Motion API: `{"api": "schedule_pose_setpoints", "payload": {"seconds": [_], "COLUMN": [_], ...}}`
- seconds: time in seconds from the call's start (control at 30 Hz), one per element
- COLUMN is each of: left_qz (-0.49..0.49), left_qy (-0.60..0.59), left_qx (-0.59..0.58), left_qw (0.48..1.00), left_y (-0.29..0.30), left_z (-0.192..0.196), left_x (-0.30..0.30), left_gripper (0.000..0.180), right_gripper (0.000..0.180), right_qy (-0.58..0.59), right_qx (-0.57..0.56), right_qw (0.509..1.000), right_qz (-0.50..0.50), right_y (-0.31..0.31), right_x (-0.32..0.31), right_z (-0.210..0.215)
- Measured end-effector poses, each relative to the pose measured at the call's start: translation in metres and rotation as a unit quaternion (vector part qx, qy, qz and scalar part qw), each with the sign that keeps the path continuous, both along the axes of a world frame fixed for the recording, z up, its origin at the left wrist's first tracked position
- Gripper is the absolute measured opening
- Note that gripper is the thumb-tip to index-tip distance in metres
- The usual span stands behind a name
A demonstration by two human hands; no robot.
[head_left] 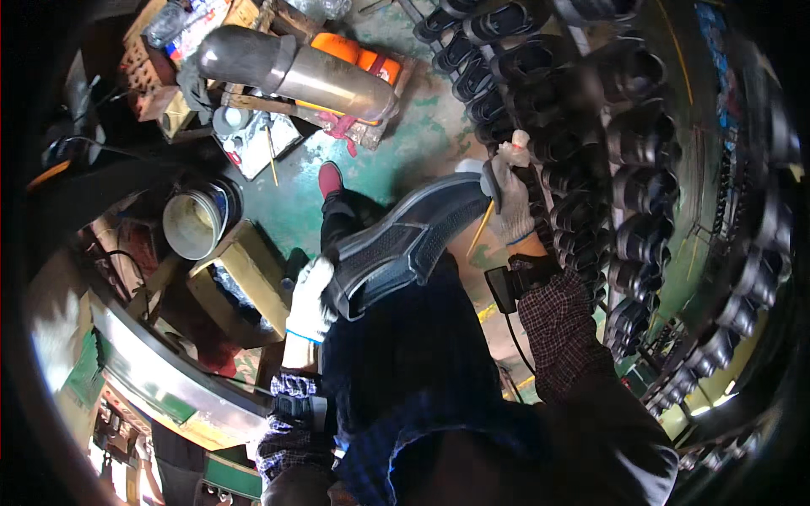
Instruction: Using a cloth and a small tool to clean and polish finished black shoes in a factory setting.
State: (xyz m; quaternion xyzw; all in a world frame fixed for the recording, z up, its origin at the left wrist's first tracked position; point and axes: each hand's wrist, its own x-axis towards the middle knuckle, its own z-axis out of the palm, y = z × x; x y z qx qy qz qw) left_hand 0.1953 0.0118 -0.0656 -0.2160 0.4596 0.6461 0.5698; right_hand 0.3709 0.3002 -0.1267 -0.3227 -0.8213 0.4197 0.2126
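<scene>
A: Where's the shoe?
B: Black shoe slants between both gloved hands, above the lap, toward upper right.
A: Left hand?
B: Mostly closed, gripping the shoe's lower-left end.
A: Right hand?
B: At the far end, fingers curled on a dark piece. Can't tell if that's part of the shoe.
</scene>
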Motion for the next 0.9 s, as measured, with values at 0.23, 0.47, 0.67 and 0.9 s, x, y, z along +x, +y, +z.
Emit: {"api": "schedule_pose_setpoints", "payload": {"seconds": [0.23,0.47,0.67,0.9], "left_qz": [0.055,0.072,0.116,0.138], "left_qy": [0.011,-0.025,0.054,-0.03], "left_qx": [0.089,0.086,0.105,-0.037], "left_qw": [0.994,0.993,0.986,0.989], "left_y": [0.074,0.087,0.076,0.093], "left_z": [-0.11,-0.135,-0.14,-0.117], "left_x": [-0.031,-0.052,-0.052,-0.032], "left_gripper": [0.048,0.04,0.051,0.051], "right_gripper": [0.037,0.037,0.029,0.027], "right_qy": [0.231,0.233,0.228,0.178], "right_qx": [-0.56,-0.518,-0.503,-0.51], "right_qw": [0.768,0.81,0.831,0.833], "right_qz": [-0.207,-0.147,-0.071,-0.118], "right_y": [0.076,0.128,0.104,0.101], "right_x": [-0.012,-0.031,-0.106,-0.097], "right_z": [-0.1,-0.149,-0.127,-0.119]}}
